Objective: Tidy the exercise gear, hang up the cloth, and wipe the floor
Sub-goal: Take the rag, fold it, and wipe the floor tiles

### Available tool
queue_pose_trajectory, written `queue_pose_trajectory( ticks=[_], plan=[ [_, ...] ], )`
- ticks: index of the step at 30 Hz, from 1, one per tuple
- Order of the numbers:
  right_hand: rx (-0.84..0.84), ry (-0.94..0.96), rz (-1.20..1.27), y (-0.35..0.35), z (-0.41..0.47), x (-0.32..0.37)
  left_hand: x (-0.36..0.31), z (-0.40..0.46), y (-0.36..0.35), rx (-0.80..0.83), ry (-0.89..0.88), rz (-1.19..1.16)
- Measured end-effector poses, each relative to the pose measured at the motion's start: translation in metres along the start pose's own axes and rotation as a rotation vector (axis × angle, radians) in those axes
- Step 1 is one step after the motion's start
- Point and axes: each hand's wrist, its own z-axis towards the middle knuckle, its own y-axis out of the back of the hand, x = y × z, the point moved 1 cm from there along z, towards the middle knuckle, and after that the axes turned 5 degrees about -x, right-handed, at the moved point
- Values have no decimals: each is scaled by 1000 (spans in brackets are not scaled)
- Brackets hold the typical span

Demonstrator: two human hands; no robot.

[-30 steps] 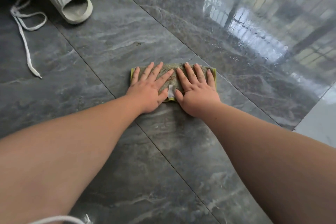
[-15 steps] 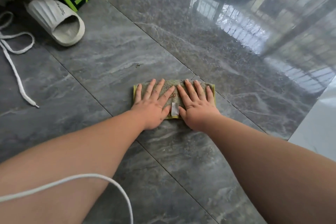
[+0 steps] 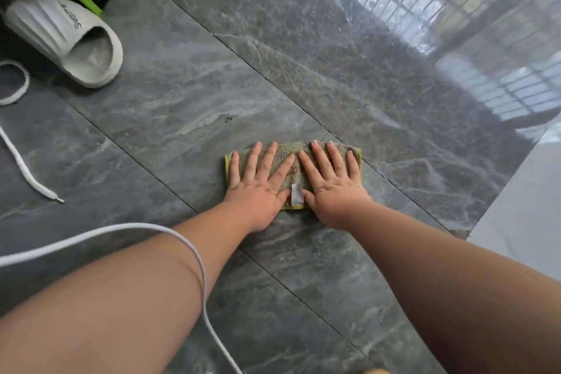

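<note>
with both hands, left hand (image 3: 258,191) and right hand (image 3: 332,191), pressing the cloth (image 3: 283,158) flat, fingers straight and gripping nothing, the floor (image 3: 188,118) wipe is underway; next needs a firm push.

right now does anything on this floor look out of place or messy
Yes. A white lace lies loose across the tiles at the left, and a single white slipper sits alone beside it. Both hands, left and right, press flat on the green cloth.
</note>
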Motion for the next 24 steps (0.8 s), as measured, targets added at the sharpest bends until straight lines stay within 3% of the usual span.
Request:
queue_pose_trajectory(
  ticks=[13,24],
  plan=[
    [85,35,32,4,3,-4,-1,4,8,167,11,3],
    [-47,1,25,14,20,-6,8,23,18,9,-63,26]
  ],
)
